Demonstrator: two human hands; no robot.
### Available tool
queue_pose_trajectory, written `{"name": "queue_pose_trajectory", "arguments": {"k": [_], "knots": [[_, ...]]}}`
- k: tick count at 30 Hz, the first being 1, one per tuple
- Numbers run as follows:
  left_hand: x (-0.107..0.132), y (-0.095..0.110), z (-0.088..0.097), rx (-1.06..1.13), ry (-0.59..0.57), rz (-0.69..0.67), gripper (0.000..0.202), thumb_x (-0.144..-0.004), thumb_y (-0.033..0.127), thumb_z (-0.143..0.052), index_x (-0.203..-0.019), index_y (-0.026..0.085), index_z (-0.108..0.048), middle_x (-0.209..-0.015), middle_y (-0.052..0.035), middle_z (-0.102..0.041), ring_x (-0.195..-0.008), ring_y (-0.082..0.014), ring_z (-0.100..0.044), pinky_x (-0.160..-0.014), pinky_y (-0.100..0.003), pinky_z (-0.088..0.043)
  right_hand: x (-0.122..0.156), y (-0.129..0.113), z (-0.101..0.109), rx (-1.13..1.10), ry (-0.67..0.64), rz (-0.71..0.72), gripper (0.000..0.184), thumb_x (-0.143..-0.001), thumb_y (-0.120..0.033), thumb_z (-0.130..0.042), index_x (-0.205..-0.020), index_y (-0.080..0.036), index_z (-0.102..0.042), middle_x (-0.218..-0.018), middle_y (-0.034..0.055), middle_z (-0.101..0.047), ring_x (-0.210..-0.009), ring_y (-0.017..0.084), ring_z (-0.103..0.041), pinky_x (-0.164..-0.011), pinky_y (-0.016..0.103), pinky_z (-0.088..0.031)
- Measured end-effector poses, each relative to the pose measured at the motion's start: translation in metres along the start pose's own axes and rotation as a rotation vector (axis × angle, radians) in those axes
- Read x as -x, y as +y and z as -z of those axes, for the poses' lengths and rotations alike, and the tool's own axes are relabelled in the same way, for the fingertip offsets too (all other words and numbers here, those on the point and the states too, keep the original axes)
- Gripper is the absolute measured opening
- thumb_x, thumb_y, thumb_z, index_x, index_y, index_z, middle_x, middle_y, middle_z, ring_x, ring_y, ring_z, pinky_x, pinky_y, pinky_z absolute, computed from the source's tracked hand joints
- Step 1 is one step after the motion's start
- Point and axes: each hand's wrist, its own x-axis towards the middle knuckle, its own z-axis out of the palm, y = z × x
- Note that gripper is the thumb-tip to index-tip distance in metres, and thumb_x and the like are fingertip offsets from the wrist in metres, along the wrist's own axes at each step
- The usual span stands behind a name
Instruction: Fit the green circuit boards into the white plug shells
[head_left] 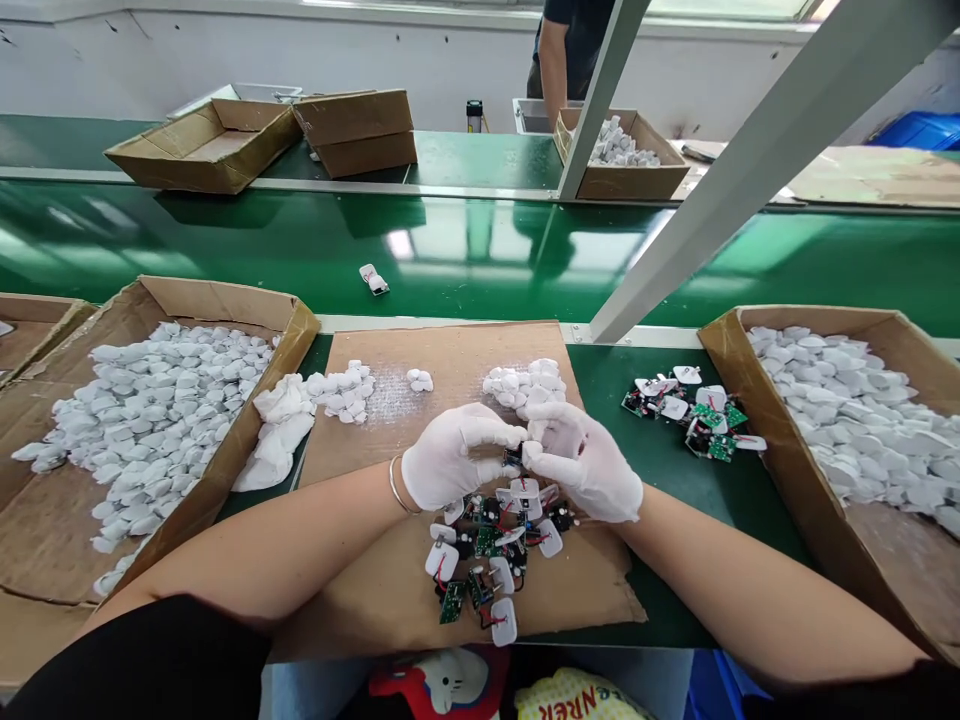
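Both my hands wear white gloves and meet above a sheet of cardboard (360, 560). My left hand (454, 458) is closed in a pinch on a small black part (514, 456), mostly hidden by the fingers. From the other side, the closed fingertips of my right hand (589, 462) press against the same part. Just below lies a pile of small circuit assemblies (487, 540) with green boards, red wires and white covers. Beyond the hands sit small heaps of white plastic shells, one at right (525, 385) and one at left (346, 390).
Cardboard boxes of white shells stand at left (300, 335) and right (720, 345). More circuit assemblies (694, 408) lie beside the right box. A slanted metal post (720, 190) crosses the upper right. One white piece (373, 279) rests on the green belt (465, 240). Another person (555, 60) stands behind.
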Motion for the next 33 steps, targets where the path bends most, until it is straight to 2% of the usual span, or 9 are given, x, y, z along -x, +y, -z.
{"name": "queue_pose_trajectory", "arguments": {"k": [4,7,16,19,21,23,26,29,33], "knots": [[-0.002,0.007,0.004,0.023,-0.084,-0.013,0.026,-0.069,0.038,-0.079,-0.088,0.021,-0.075,-0.090,-0.0080,-0.070,-0.083,-0.0181,-0.064,-0.079,-0.030,-0.054,-0.002,-0.004,0.001,-0.209,-0.234,-0.242,0.047,-0.066,-0.029,-0.082,-0.107,-0.020,-0.061,-0.082,0.0004,-0.065,-0.068,0.013,-0.061,-0.063,0.028,-0.053],[0.001,0.011,0.003,0.005,-0.055,0.022,0.032,-0.065,0.044,-0.081,-0.087,0.022,-0.076,-0.088,-0.0073,-0.067,-0.083,-0.0176,-0.062,-0.078,-0.029,-0.053,-0.003,-0.006,0.001,-0.234,-0.329,-0.289,0.041,-0.067,-0.031,-0.080,-0.103,-0.019,-0.065,-0.078,0.0001,-0.065,-0.065,0.013,-0.061,-0.059,0.026,-0.051],[0.004,0.009,-0.006,-0.013,0.059,-0.021,0.029,-0.070,0.036,-0.079,-0.095,0.022,-0.073,-0.094,-0.0070,-0.065,-0.088,-0.0173,-0.061,-0.082,-0.030,-0.053,-0.001,-0.007,-0.002,-0.109,-0.199,-0.223,0.034,-0.073,-0.031,-0.075,-0.102,-0.016,-0.065,-0.078,0.0015,-0.066,-0.069,0.015,-0.062,-0.065,0.030,-0.053],[0.001,0.014,-0.002,-0.067,0.050,-0.072,0.045,-0.071,0.028,-0.076,-0.115,0.023,-0.065,-0.110,-0.0093,-0.065,-0.106,-0.0224,-0.058,-0.096,-0.038,-0.048,-0.002,-0.008,-0.005,-0.054,-0.127,-0.209,0.029,-0.076,-0.030,-0.072,-0.100,-0.015,-0.067,-0.086,0.0034,-0.068,-0.078,0.015,-0.062,-0.071,0.029,-0.052],[-0.002,0.017,0.000,-0.147,-0.019,-0.130,0.058,-0.068,0.030,-0.077,-0.123,0.025,-0.060,-0.127,-0.0103,-0.060,-0.119,-0.0274,-0.052,-0.106,-0.045,-0.040,-0.001,-0.008,-0.007,-0.021,-0.141,-0.237,0.023,-0.075,-0.029,-0.073,-0.093,-0.015,-0.069,-0.079,0.0015,-0.067,-0.071,0.013,-0.061,-0.066,0.027,-0.051],[-0.003,0.017,-0.001,-0.232,-0.092,-0.168,0.057,-0.064,0.039,-0.079,-0.118,0.026,-0.065,-0.136,-0.0094,-0.055,-0.123,-0.0306,-0.049,-0.109,-0.048,-0.034,0.000,-0.006,-0.008,0.019,-0.182,-0.237,0.018,-0.073,-0.028,-0.076,-0.083,-0.015,-0.069,-0.069,-0.0014,-0.063,-0.063,0.012,-0.058,-0.060,0.025,-0.049],[-0.005,0.012,-0.005,-0.311,-0.141,-0.203,0.043,-0.062,0.049,-0.080,-0.098,0.027,-0.073,-0.132,-0.0072,-0.060,-0.117,-0.0289,-0.054,-0.108,-0.046,-0.035,0.001,-0.006,-0.008,0.051,-0.218,-0.214,0.018,-0.067,-0.027,-0.079,-0.076,-0.015,-0.069,-0.070,-0.0012,-0.065,-0.066,0.014,-0.060,-0.062,0.027,-0.050],[-0.006,0.010,-0.008,-0.320,-0.111,-0.294,0.029,-0.067,0.046,-0.078,-0.089,0.028,-0.073,-0.123,-0.0049,-0.065,-0.107,-0.0236,-0.060,-0.107,-0.042,-0.038,0.001,-0.010,-0.009,0.080,-0.249,-0.209,0.022,-0.065,-0.026,-0.080,-0.083,-0.016,-0.072,-0.078,0.0009,-0.069,-0.076,0.018,-0.063,-0.069,0.031,-0.052],[-0.011,0.021,-0.009,-0.301,-0.048,-0.424,0.015,-0.074,0.040,-0.071,-0.080,0.026,-0.070,-0.109,-0.0014,-0.069,-0.098,-0.0198,-0.062,-0.103,-0.040,-0.042,0.003,-0.018,-0.010,0.119,-0.273,-0.210,0.018,-0.064,-0.024,-0.080,-0.076,-0.014,-0.071,-0.072,0.0005,-0.066,-0.073,0.017,-0.061,-0.068,0.030,-0.051]]}}
